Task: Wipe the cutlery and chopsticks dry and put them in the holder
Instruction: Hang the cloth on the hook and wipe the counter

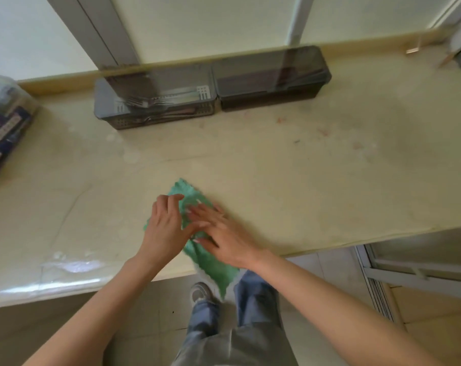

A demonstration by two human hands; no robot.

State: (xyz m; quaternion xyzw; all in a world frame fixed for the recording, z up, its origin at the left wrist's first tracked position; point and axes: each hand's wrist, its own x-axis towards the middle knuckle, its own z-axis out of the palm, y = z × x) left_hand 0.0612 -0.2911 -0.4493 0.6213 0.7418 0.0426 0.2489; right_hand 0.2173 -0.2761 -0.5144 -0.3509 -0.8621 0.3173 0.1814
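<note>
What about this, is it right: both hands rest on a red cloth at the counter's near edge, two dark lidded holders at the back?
No: the head view shows the cloth is green, not red. Left hand and right hand do rest on it at the counter's near edge, two dark lidded holders at the back.

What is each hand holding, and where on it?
Left hand curls its fingers on the far edge of the green cloth. Right hand lies flat on the cloth's middle, pressing, not gripping.

Left holder (155,114) and right holder (271,83) (lids (171,80) shut) block entry.
</note>
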